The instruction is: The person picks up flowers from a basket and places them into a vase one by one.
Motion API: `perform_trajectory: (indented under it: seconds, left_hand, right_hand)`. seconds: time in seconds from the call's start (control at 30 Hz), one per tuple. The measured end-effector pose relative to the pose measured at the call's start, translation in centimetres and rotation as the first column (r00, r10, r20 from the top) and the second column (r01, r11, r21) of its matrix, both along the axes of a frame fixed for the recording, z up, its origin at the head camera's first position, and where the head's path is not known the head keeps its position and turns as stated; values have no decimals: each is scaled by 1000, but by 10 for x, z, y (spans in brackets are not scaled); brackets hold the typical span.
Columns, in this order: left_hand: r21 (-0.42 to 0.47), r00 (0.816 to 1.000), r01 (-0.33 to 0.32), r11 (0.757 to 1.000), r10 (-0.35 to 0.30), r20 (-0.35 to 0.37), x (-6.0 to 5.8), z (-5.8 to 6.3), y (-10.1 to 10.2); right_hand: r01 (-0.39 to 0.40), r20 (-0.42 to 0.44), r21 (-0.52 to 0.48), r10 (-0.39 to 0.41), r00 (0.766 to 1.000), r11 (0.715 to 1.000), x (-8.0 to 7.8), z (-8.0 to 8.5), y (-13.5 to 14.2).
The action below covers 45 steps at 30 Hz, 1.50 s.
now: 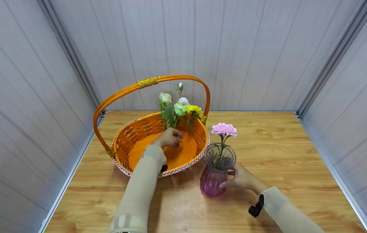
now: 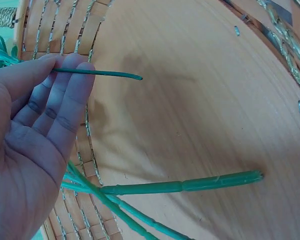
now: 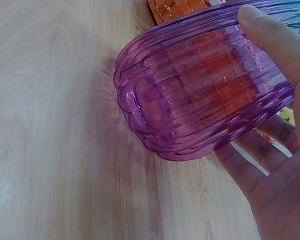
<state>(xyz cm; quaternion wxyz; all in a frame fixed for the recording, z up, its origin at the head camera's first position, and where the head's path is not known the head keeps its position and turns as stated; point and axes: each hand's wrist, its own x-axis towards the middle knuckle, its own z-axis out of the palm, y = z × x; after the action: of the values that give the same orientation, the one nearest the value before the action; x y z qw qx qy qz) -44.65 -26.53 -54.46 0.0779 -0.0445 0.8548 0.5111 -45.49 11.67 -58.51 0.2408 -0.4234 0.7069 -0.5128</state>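
Note:
Inside the orange woven basket (image 1: 138, 161), my left hand (image 1: 168, 137) pinches a thin green flower stem (image 2: 105, 73) between thumb and fingertips. Which bloom tops this stem cannot be told. Pale roses (image 1: 165, 98) and a yellow flower (image 1: 194, 109) lean at the basket's back right. Thicker green stems (image 2: 190, 186) rest on the basket floor below the hand. To the right of the basket, my right hand (image 1: 243, 178) grips a ribbed purple glass vase (image 1: 214, 186), thumb on one side and fingers on the other. A pink carnation (image 1: 224, 129) stands in the vase.
The basket's tall arched handle (image 1: 118, 94) rises over my left hand's work area. Both stand on a wood-grain table (image 1: 267, 136). Pale panelled walls (image 1: 235, 48) close off the back and both sides.

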Motion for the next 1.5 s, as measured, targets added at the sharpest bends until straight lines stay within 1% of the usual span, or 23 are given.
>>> perform_trajectory:
  seconds: [0.27, 0.53, 0.6, 0.7, 0.83, 0.93, 1.2, 1.5]
  left_hand:
    - [39, 1000, -6, 999, 7, -20, 2, 10, 1]
    - [93, 998, -48, 995, 51, -36, 6, 22, -1]
    - [92, 998, -44, 995, 48, -46, 7, 26, 0]
    - [68, 998, -27, 997, 31, -62, 8, 32, 0]
    - [69, 998, -20, 997, 24, -64, 10, 39, -3]
    - [88, 998, -20, 996, 26, -65, 13, 43, -4]
    - [112, 995, -14, 994, 25, -96, 22, 56, -3]
    - [105, 995, -4, 994, 14, -95, 35, 71, 3]
  right_hand:
    - [-2, -20, 15, 2, 1000, 1000, -3, -3, 0]
    - [1, -18, 21, 0, 1000, 1000, -3, -2, 0]
    - [4, -24, 21, -3, 1000, 1000, -3, -2, 1]
    - [11, -32, 21, -10, 999, 1000, -4, -1, 2]
    - [5, -19, 9, -5, 1000, 1000, -3, -1, 1]
    - [-2, -11, 3, 2, 1000, 1000, -2, -2, 0]
    - [-3, -23, 16, 4, 1000, 1000, -3, -3, 0]
    - [2, -23, 17, -1, 1000, 1000, -2, -2, 0]
